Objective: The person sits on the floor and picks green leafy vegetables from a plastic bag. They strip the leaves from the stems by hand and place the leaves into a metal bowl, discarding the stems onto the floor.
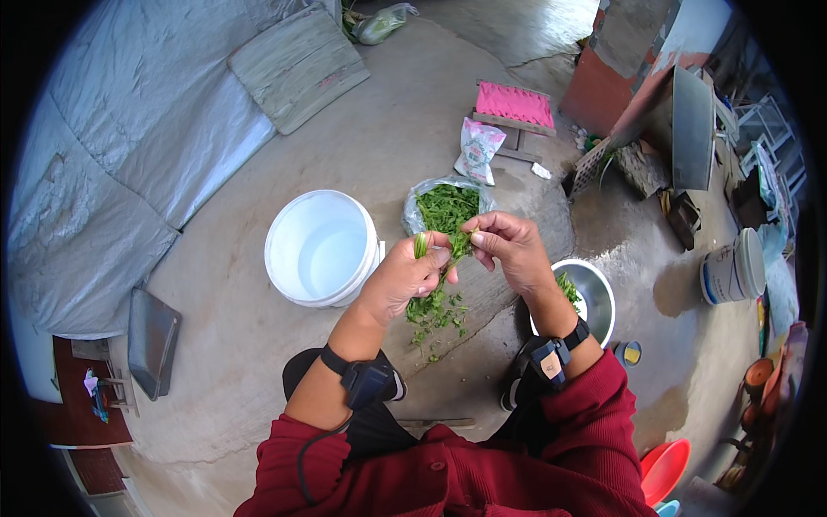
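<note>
A bunch of leafy green herbs [439,313] hangs from my left hand [413,268], whose fingers are closed round the stems. Close by on the right, my right hand [510,249] pinches a stem of the greens between thumb and fingertips. Just beyond both hands, a clear plastic bag [413,210] stands full of leafy greens [452,201]. To the left is a white plastic bucket [323,249], and it looks to hold some clear liquid. Partly behind my right forearm, a steel basin [597,297] holds more greens [567,289].
Beyond the bag are a printed plastic sack [479,150] and a low stool with a pink woven seat [515,103]. A small cup [628,354] stands beside the basin. At the right are a lidded pail [733,268] and a red basin [665,472]; a dark tray [154,342] lies at the left.
</note>
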`<state>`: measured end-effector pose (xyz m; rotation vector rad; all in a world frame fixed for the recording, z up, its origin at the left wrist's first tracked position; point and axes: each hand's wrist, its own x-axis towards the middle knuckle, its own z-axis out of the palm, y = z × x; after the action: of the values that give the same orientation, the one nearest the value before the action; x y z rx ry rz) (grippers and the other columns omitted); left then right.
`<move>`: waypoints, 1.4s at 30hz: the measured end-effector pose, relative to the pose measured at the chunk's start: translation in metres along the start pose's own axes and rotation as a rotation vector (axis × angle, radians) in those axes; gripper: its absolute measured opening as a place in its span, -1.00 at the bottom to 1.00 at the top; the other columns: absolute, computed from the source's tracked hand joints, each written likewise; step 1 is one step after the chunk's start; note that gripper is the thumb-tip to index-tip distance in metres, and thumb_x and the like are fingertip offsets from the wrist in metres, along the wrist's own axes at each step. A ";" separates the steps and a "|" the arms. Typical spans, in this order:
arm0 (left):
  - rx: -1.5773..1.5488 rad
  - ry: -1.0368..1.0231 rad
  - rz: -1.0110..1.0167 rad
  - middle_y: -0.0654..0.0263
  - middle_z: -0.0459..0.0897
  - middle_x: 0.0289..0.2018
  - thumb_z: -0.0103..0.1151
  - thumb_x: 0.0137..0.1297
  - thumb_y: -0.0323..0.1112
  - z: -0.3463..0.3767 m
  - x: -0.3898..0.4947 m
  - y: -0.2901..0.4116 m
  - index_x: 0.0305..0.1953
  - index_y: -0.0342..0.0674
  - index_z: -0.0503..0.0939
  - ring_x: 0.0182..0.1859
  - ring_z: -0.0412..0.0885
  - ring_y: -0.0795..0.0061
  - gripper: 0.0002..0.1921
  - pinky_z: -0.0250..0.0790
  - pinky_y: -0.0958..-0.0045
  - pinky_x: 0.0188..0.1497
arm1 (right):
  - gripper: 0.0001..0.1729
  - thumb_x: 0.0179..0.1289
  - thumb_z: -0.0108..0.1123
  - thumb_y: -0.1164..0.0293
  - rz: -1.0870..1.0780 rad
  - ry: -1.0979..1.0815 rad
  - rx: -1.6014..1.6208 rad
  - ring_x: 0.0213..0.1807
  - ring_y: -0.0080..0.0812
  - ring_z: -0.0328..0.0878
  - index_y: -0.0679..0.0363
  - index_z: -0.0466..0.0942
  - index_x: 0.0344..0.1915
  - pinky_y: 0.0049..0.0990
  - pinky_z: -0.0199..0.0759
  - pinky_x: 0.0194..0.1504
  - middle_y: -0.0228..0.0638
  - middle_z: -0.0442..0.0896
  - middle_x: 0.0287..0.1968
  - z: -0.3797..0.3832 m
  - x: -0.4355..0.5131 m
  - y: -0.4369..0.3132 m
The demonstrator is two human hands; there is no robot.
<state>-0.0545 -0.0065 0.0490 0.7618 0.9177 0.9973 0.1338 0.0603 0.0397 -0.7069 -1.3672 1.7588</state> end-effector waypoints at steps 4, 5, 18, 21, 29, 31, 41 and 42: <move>0.159 0.093 0.034 0.26 0.57 -0.49 0.14 0.31 -0.36 0.002 -0.001 0.003 -0.05 -0.31 0.39 -0.65 0.23 0.80 -0.73 0.06 0.73 -0.64 | -0.90 0.23 0.24 0.48 0.002 0.093 -0.193 -0.58 -0.71 0.37 0.28 0.60 -0.30 -0.70 0.22 -0.59 -0.51 0.54 -0.53 0.002 0.000 0.001; 0.182 0.087 0.032 0.25 0.58 -0.49 0.14 0.30 -0.37 0.001 -0.001 0.004 -0.05 -0.31 0.38 -0.65 0.24 0.79 -0.73 0.07 0.73 -0.64 | -0.90 0.23 0.25 0.47 -0.008 0.093 -0.225 -0.59 -0.71 0.37 0.28 0.60 -0.31 -0.69 0.21 -0.59 -0.51 0.53 -0.55 0.001 0.000 0.001; 0.148 0.099 0.050 0.14 0.59 -0.51 -0.01 0.32 -0.35 0.000 -0.003 0.007 -0.23 -0.28 0.40 -0.71 0.21 0.76 -0.87 0.06 0.73 -0.66 | -0.79 0.29 0.16 0.37 0.156 -0.022 0.053 -0.65 -0.68 0.30 0.21 0.47 -0.47 -0.63 0.13 -0.69 -0.43 0.48 -0.55 -0.004 0.002 0.000; 0.121 0.105 0.053 0.16 0.59 -0.52 0.02 0.31 -0.35 -0.003 -0.002 0.008 -0.17 -0.32 0.39 -0.71 0.22 0.76 -0.83 0.06 0.72 -0.66 | -0.77 0.30 0.11 0.36 0.218 -0.048 0.389 -0.68 -0.65 0.27 0.19 0.45 -0.50 -0.63 0.12 -0.70 -0.39 0.49 -0.54 -0.006 0.002 -0.001; 0.075 0.115 0.102 0.18 0.59 -0.51 0.06 0.32 -0.39 -0.004 -0.002 0.007 -0.11 -0.32 0.38 -0.69 0.24 0.77 -0.80 0.08 0.74 -0.66 | -0.69 0.23 0.24 0.32 0.199 -0.186 -0.186 -0.68 -0.68 0.27 0.17 0.40 -0.59 -0.62 0.14 -0.69 -0.44 0.45 -0.64 -0.010 0.000 -0.010; 0.061 0.105 0.112 0.18 0.58 -0.51 0.08 0.32 -0.38 -0.004 -0.002 0.007 -0.13 -0.29 0.39 -0.69 0.25 0.77 -0.82 0.09 0.76 -0.66 | -0.70 0.19 0.31 0.31 0.101 -0.067 -0.312 -0.64 -0.73 0.30 0.20 0.43 -0.55 -0.67 0.15 -0.67 -0.51 0.46 -0.61 -0.001 0.001 -0.007; 0.067 0.051 0.061 0.16 0.58 -0.53 0.04 0.40 -0.24 -0.004 0.000 0.003 -0.20 -0.23 0.39 -0.73 0.24 0.73 -0.81 0.08 0.75 -0.69 | -0.82 0.23 0.25 0.38 0.043 0.016 -0.141 -0.61 -0.72 0.33 0.23 0.45 -0.36 -0.68 0.16 -0.66 -0.51 0.47 -0.56 0.014 0.000 0.009; 0.061 0.050 0.070 0.15 0.58 -0.53 0.02 0.41 -0.24 -0.005 0.001 0.003 -0.20 -0.23 0.39 -0.73 0.24 0.73 -0.81 0.08 0.74 -0.69 | -0.83 0.24 0.23 0.39 0.044 0.005 -0.116 -0.61 -0.71 0.34 0.23 0.46 -0.35 -0.67 0.17 -0.65 -0.49 0.47 -0.55 0.012 -0.001 0.009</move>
<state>-0.0597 -0.0042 0.0492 0.8278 0.9738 1.0579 0.1224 0.0523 0.0344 -0.8095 -1.4701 1.7214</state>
